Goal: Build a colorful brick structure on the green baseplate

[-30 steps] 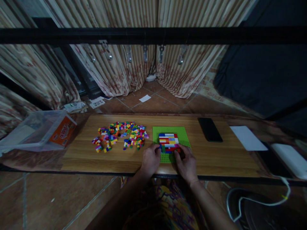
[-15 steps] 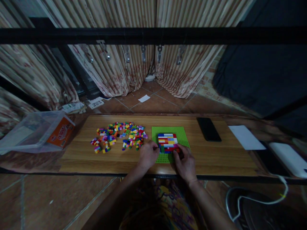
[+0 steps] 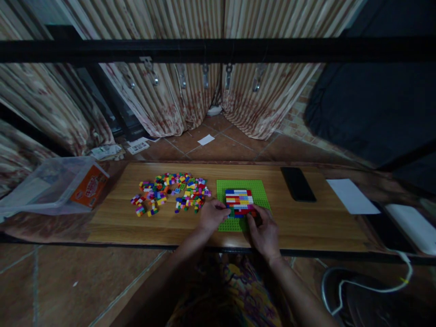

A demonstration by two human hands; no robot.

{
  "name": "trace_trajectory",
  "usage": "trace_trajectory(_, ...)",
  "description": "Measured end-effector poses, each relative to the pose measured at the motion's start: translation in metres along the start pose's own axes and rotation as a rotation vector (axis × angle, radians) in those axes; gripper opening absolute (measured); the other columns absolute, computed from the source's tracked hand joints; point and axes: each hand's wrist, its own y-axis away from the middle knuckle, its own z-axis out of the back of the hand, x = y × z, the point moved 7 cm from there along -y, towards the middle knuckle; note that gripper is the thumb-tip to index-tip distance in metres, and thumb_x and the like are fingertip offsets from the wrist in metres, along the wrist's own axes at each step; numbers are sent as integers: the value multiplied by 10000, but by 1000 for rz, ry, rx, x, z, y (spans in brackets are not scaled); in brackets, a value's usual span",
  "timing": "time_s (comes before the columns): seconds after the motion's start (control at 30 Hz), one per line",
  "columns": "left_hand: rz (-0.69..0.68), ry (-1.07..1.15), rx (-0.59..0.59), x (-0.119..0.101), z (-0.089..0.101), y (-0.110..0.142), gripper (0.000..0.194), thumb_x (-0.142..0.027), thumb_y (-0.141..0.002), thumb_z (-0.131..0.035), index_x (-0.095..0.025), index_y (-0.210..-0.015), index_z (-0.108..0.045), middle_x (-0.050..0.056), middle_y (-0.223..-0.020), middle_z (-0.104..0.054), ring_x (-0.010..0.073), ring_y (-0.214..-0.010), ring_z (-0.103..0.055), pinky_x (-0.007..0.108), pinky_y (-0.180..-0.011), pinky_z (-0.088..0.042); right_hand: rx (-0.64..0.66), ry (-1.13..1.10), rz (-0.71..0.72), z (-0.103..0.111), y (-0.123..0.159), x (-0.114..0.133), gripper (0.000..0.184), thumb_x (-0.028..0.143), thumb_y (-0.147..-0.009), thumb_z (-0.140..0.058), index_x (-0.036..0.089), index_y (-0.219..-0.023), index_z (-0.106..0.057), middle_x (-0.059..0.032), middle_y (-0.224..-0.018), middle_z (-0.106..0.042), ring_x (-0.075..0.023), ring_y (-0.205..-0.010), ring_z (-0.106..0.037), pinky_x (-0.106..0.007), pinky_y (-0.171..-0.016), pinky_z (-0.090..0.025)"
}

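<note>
A green baseplate [image 3: 259, 191] lies on the wooden board [image 3: 306, 222]. A block of striped coloured bricks [image 3: 239, 200] stands built on it. My left hand [image 3: 211, 215] rests at the baseplate's left edge, fingers curled with the tips touching the block's lower left corner. At the block's lower right corner my right hand [image 3: 265, 231] has its fingers bent against the bricks. What either hand pinches is too small to make out. A pile of loose coloured bricks [image 3: 170, 191] is spread to the left of the baseplate.
A black phone [image 3: 298, 183] lies right of the baseplate, then a white sheet [image 3: 352, 196] and a white device [image 3: 412, 226]. A clear plastic box [image 3: 51, 184] with an orange carton sits at far left. Curtains and a black bar are behind.
My left hand has shifted left and up, from the baseplate's lower left to its left edge beside the block. My right hand has barely moved.
</note>
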Motion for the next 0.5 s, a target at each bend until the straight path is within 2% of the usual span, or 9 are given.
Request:
trace_trajectory(0.27,68,26,1,4,-2,-6,91,-123,-686,-680,-152,-694,-594,-73,-464,-561,86,-443,-575,188,-467,-475,7,-7,31,-2,0,-5,379,400,-867,-493,159,-1139,-600,-121,-1058,-621,-244,-990,-570,-433,-895,-460)
trace_trajectory(0.37,16,17,-5,2,-1,-2,73,-148,-687,-683,-159,-678,-612,-69,-470,-570,93,-465,-588,185,-472,-467,23,-10,23,-5,0,-7,388,416,-866,-491,161,-1138,-598,-117,-1049,-620,-243,-968,-577,-430,-881,-465)
trace_trajectory(0.5,-88,12,-46,0,4,10,131,-281,-731,-662,-171,-673,-621,-51,-524,-600,104,-518,-601,195,-503,-465,24,32,20,-6,1,-12,423,448,-858,-500,166,-1159,-592,-114,-1054,-616,-252,-968,-578,-426,-884,-459)
